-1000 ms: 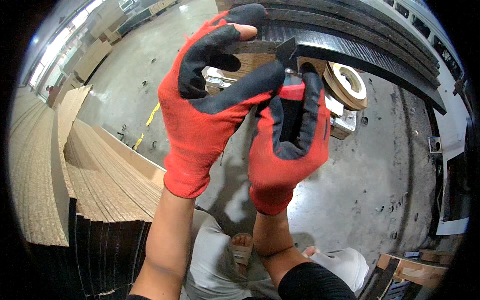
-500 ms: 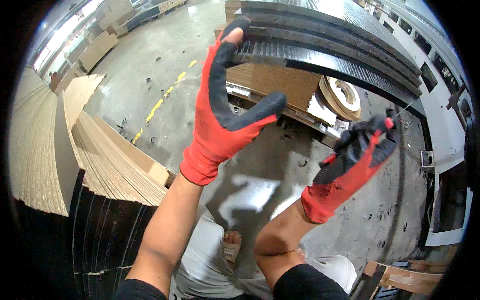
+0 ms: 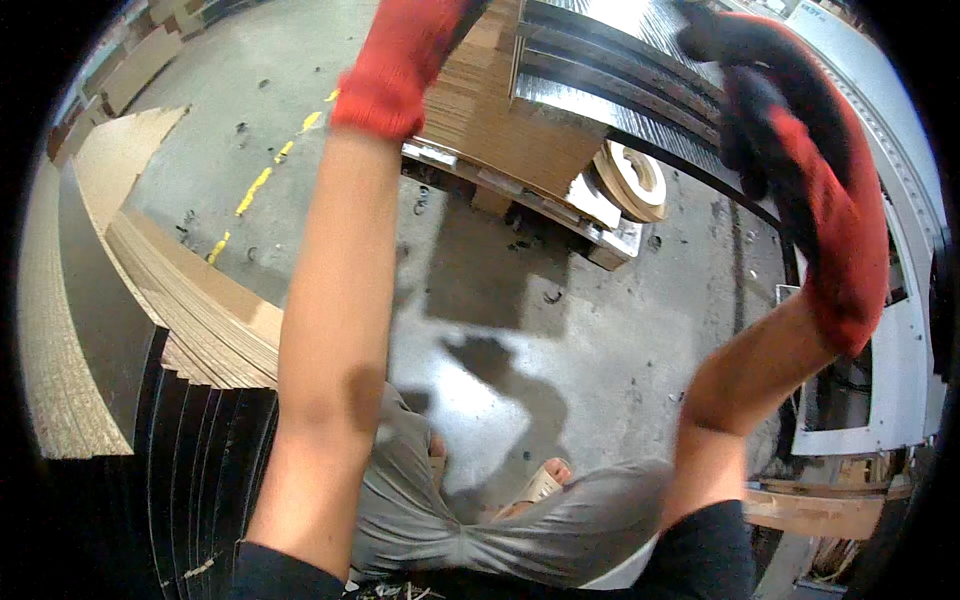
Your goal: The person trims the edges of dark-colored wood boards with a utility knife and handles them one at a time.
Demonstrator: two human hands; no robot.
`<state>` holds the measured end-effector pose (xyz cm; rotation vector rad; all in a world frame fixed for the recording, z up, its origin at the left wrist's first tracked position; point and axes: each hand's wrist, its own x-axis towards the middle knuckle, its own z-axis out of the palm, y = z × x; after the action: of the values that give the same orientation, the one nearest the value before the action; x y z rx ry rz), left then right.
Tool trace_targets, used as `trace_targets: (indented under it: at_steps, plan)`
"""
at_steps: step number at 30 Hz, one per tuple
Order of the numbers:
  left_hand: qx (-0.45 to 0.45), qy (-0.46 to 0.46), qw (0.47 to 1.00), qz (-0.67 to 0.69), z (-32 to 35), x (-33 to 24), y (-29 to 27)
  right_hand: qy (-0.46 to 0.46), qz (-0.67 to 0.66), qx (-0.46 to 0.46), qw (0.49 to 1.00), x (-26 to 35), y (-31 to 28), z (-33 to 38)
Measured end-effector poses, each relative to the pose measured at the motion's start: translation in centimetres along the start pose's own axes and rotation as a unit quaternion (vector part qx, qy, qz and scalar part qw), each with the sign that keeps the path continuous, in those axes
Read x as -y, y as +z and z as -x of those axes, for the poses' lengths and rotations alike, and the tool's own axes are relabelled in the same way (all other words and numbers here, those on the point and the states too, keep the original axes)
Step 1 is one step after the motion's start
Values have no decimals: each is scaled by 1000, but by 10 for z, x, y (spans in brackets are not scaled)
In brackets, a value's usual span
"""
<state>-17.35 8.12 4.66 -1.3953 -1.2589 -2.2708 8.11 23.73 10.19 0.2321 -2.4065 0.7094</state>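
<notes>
One gloved left hand (image 3: 403, 62) is hovering near twelve o'clock, its grip mostly cut off, its hold escaping me, the right hand (image 3: 812, 165) is hanging half-curled at two o'clock, too blurred to tell any hold, black boards (image 3: 630, 72) are lying stacked between, at one o'clock.

Head camera: we're looking from the wearer's head, through the left fisheye of a side-by-side pair!
Floor (image 3: 620, 330): we face down at it and ahead, sweeping from grey trousers (image 3: 500, 530) at the bottom to black boards (image 3: 620, 75) up top.
Forearms (image 3: 340, 260): right beneath us, very near, with the pallet (image 3: 615, 245) farther off.
Left hand (image 3: 405, 70): we lose part of it past the upper edge!
</notes>
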Motion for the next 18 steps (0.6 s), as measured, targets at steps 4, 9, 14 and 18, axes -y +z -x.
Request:
trace_targets:
  at_steps: [4, 9, 14, 18]
  plan:
    - [170, -129, 974, -80, -25, 6, 17, -120, 291, 258, 913, 4, -9, -47]
    - [172, -119, 978, 0, -1, 37, 11, -110, 365, 367, 849, 23, 0, -67]
    - [179, -96, 976, 82, 16, 49, 5, -106, 433, 393, 804, 46, 19, -68]
    - [179, -67, 975, 113, 13, 61, 12, -59, 450, 387, 803, 51, 19, -65]
